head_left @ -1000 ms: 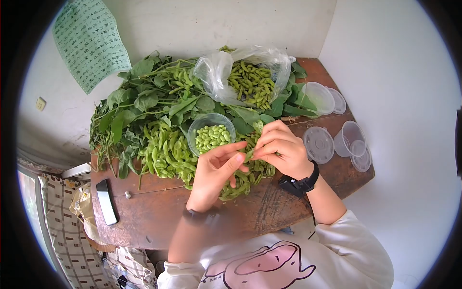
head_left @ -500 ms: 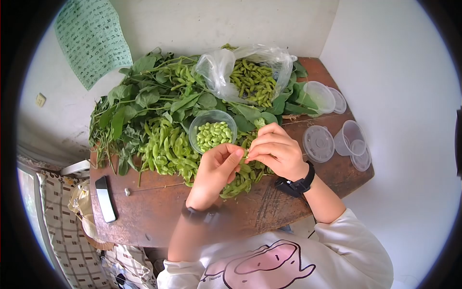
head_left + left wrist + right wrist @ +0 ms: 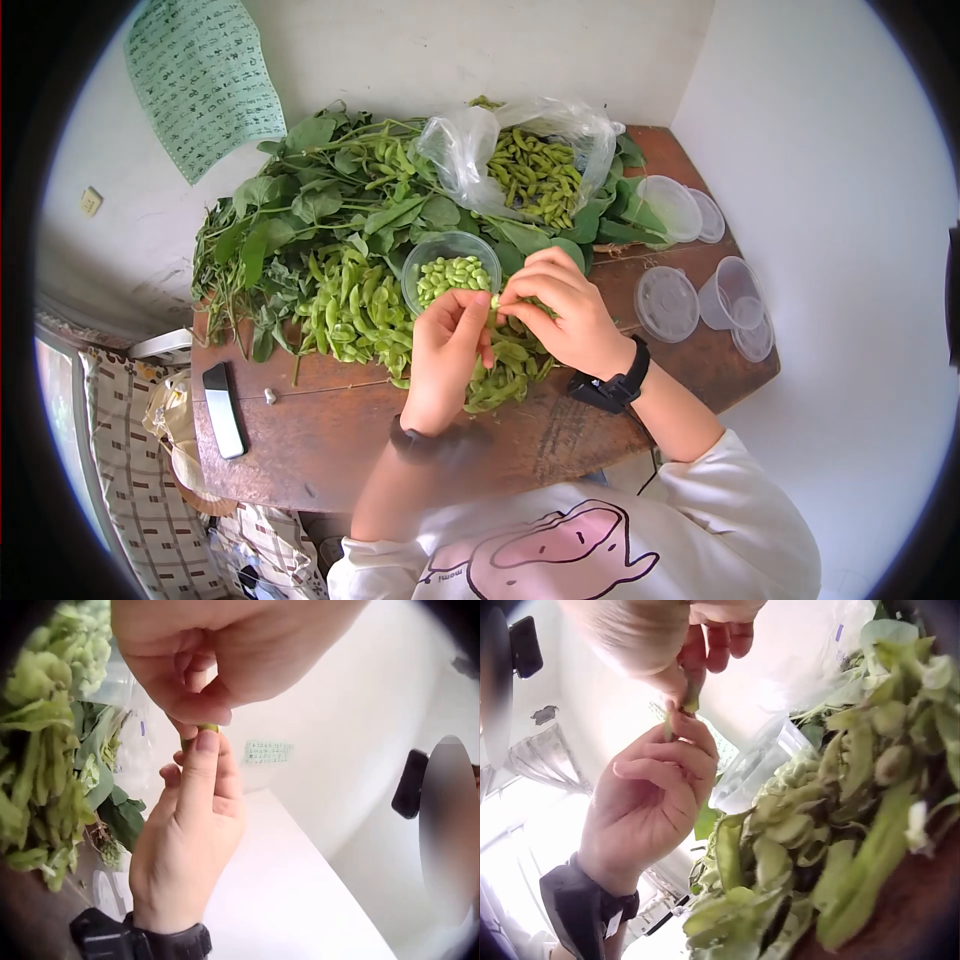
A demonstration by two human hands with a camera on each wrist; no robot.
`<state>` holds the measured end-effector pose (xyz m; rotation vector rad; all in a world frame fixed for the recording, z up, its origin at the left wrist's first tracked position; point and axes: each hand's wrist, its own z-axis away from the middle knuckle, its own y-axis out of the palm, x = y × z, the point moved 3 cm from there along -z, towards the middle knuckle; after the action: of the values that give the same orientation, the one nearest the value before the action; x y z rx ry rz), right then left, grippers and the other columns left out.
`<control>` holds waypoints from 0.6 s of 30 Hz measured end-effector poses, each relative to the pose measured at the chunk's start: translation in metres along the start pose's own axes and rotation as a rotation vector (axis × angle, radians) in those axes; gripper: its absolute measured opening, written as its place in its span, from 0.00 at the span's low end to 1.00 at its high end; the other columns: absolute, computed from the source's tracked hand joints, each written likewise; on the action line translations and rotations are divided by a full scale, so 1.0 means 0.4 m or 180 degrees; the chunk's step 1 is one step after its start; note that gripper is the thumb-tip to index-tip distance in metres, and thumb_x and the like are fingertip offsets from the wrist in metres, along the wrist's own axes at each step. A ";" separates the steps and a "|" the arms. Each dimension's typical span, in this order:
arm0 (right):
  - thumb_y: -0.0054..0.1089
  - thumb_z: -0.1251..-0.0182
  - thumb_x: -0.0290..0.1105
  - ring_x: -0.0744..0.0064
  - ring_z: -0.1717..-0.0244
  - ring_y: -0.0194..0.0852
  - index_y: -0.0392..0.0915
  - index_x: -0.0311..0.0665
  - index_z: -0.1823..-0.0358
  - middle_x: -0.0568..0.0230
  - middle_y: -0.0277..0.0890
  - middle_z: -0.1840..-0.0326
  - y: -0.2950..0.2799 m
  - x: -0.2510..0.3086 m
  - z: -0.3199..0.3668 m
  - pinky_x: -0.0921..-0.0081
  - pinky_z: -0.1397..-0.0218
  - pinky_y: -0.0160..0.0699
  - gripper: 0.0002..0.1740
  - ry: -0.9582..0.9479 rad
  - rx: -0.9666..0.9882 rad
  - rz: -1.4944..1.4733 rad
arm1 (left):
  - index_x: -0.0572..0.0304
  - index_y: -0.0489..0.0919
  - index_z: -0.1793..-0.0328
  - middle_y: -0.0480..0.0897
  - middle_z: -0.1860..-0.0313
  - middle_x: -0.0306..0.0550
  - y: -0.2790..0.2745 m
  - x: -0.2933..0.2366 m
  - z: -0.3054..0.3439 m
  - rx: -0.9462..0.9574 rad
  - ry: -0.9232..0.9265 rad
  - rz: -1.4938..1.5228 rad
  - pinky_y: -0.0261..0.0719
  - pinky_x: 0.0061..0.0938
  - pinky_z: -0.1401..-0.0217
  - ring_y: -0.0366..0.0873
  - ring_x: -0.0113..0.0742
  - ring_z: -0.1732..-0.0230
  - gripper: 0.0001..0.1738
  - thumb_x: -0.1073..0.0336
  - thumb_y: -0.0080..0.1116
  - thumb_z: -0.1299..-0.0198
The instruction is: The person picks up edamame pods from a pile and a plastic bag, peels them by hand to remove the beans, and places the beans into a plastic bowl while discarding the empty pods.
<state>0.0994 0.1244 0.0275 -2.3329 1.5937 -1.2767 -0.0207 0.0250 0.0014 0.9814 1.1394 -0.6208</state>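
Observation:
Both hands meet over the near side of a clear round tub (image 3: 408, 282) holding shelled green beans (image 3: 450, 277). The left hand (image 3: 442, 350) pinches a green pod between thumb and forefinger. From the other side the right hand (image 3: 568, 315) pinches the same pod at its fingertips. In the right wrist view the pod (image 3: 692, 694) shows between the two hands' fingertips; in the left wrist view fingers cover most of it. Loose green pods (image 3: 355, 310) are heaped left of the tub and under the hands.
Leafy stalks (image 3: 310, 205) cover the table's back left. Behind the tub lies an open plastic bag (image 3: 465, 150) of pods. Clear lids (image 3: 667, 304) and an empty tub (image 3: 716, 300) stand at the right. A phone (image 3: 223, 410) lies at the table's left edge.
Both hands have come closer to the tub, and the left fingers, spread a second ago, have closed on the pod. The whole view has shifted slightly.

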 end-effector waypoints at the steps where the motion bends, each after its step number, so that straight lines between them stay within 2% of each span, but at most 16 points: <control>1: 0.68 0.45 0.24 0.58 0.54 0.70 0.80 0.37 0.66 0.66 0.79 0.64 0.007 -0.003 -0.012 0.65 0.51 0.72 0.06 0.0069 0.0057 0.0048 | 0.65 0.76 0.59 0.78 0.70 0.38 -0.011 -0.001 -0.001 -0.0026 -0.0121 0.0087 0.68 0.17 0.77 0.68 0.19 0.76 0.12 0.63 0.52 0.27; 4: 0.66 0.43 0.24 0.59 0.54 0.70 0.80 0.38 0.66 0.68 0.79 0.65 0.026 -0.017 -0.044 0.65 0.50 0.71 0.05 0.0132 0.0148 0.0061 | 0.64 0.76 0.59 0.78 0.68 0.38 -0.025 0.008 -0.010 -0.0274 -0.0125 0.0596 0.70 0.17 0.73 0.69 0.19 0.74 0.11 0.63 0.51 0.28; 5: 0.66 0.44 0.24 0.59 0.53 0.70 0.80 0.38 0.66 0.68 0.79 0.64 0.035 -0.021 -0.049 0.65 0.50 0.71 0.05 0.0090 0.0089 0.0118 | 0.64 0.76 0.55 0.78 0.64 0.36 -0.032 0.012 -0.011 -0.0216 -0.0134 0.0826 0.68 0.14 0.72 0.70 0.18 0.69 0.09 0.64 0.51 0.28; 7: 0.66 0.44 0.23 0.59 0.53 0.70 0.80 0.39 0.67 0.68 0.79 0.64 0.055 -0.024 -0.056 0.65 0.49 0.71 0.05 0.0040 0.0037 0.0170 | 0.65 0.75 0.54 0.77 0.63 0.37 -0.036 0.010 -0.013 -0.0258 -0.0198 0.1067 0.69 0.13 0.71 0.70 0.17 0.69 0.10 0.65 0.50 0.27; 9: 0.66 0.45 0.22 0.59 0.54 0.71 0.79 0.39 0.66 0.68 0.79 0.64 0.068 -0.015 -0.058 0.65 0.49 0.70 0.07 -0.0271 -0.0195 0.0441 | 0.67 0.75 0.52 0.77 0.62 0.38 -0.041 0.009 -0.014 -0.0299 -0.0266 0.1314 0.69 0.13 0.71 0.70 0.17 0.69 0.10 0.66 0.50 0.27; 11: 0.66 0.46 0.22 0.59 0.54 0.71 0.78 0.39 0.66 0.68 0.78 0.64 0.078 -0.013 -0.057 0.64 0.49 0.70 0.08 -0.0389 -0.0273 0.0485 | 0.71 0.73 0.51 0.76 0.61 0.40 -0.046 0.014 -0.014 -0.0296 -0.0494 0.1755 0.72 0.09 0.71 0.70 0.16 0.69 0.10 0.68 0.48 0.27; 13: 0.66 0.46 0.21 0.59 0.55 0.72 0.77 0.39 0.65 0.68 0.78 0.63 0.087 -0.012 -0.055 0.64 0.49 0.70 0.09 -0.0506 -0.0356 0.0539 | 0.69 0.73 0.53 0.76 0.63 0.39 -0.050 0.015 -0.019 -0.0213 -0.0622 0.1994 0.72 0.09 0.70 0.70 0.16 0.69 0.09 0.67 0.48 0.26; 16: 0.66 0.46 0.21 0.58 0.55 0.73 0.76 0.39 0.64 0.65 0.78 0.63 0.100 -0.017 -0.045 0.64 0.49 0.70 0.09 -0.0249 -0.0499 0.0197 | 0.69 0.72 0.55 0.75 0.64 0.39 -0.048 0.022 -0.021 -0.0099 -0.0802 0.2417 0.73 0.08 0.69 0.69 0.16 0.70 0.10 0.67 0.47 0.26; 18: 0.65 0.43 0.21 0.60 0.56 0.74 0.76 0.37 0.64 0.63 0.77 0.63 0.105 -0.026 -0.040 0.67 0.50 0.71 0.08 0.0057 -0.0584 -0.0089 | 0.70 0.71 0.54 0.75 0.63 0.40 -0.050 0.025 -0.024 -0.0076 -0.0843 0.2602 0.74 0.07 0.69 0.69 0.16 0.70 0.10 0.67 0.46 0.25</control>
<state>0.0560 0.1190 0.0126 -2.4628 1.7600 -1.2073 -0.0384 0.0247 -0.0153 1.1919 0.4366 -0.0646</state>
